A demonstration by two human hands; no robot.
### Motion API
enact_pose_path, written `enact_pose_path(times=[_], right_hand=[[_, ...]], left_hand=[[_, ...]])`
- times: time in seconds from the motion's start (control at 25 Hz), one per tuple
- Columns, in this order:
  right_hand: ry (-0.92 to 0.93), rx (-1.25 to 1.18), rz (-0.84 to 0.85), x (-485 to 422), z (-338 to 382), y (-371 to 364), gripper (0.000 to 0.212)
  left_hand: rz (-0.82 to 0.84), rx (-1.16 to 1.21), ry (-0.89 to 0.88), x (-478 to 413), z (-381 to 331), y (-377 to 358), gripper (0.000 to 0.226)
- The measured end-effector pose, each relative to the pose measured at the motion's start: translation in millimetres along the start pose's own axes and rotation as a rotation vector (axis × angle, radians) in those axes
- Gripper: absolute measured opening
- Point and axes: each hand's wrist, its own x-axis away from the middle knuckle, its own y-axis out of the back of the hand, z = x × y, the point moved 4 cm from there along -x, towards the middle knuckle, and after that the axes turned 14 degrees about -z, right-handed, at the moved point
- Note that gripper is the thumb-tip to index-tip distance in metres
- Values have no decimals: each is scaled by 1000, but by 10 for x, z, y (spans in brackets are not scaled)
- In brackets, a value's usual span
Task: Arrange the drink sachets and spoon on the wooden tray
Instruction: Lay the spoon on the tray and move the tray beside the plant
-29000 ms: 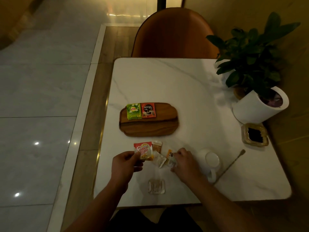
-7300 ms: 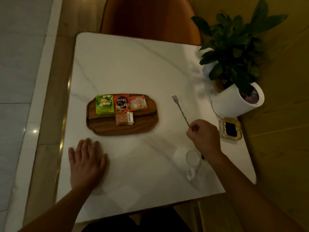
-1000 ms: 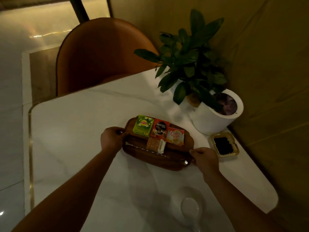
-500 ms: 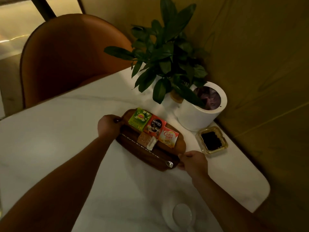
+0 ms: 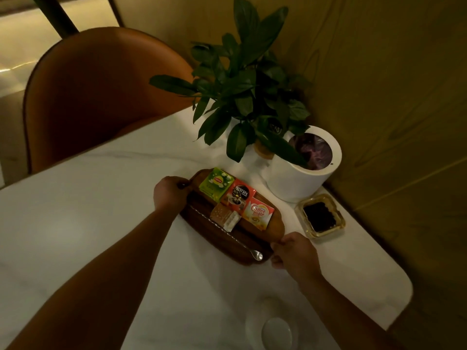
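On the white marble bench, head view: dark oval wooden tray lies at a slant, just beside a white cylindrical plant pot.

Left hand grips the tray's far-left end, fingers curled over the rim. Right hand grips the near-right end, fingers closed on the edge.

Along the tray's far side, a touching row: green tea sachet, red coffee sachet, orange-and-white creamer sachet. Just below them are two small sachets, one brown and one white. Long thin metal spoon lies lengthwise on the tray, bowl toward the right hand.

Nearby: square glass dish with dark contents, white mug at the near edge, orange chair behind.
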Motion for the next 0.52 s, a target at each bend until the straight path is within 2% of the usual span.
enact_pose_path(times=[0.08, 0.16, 0.32, 0.36, 0.48, 0.52], right_hand=[[-4, -29, 2, -9, 15, 24, 14], [5, -38, 6, -6, 27, 35, 27], [245, 112, 17, -52, 138, 13, 60], [289, 155, 23, -61, 162, 5, 59], [331, 181, 15, -89, 178, -16, 41], [330, 176, 11, -86, 176, -23, 36]], left_hand=[[-23, 91, 80, 63, 13, 60, 33], [-70, 196, 197, 249, 92, 162, 41], [-95, 327, 462, 819, 321, 176, 55], [-75, 370, 497, 946, 319, 136, 52], [-43, 485, 490, 1087, 218, 102, 26], [-40, 518, 492, 1075, 188, 105, 24]])
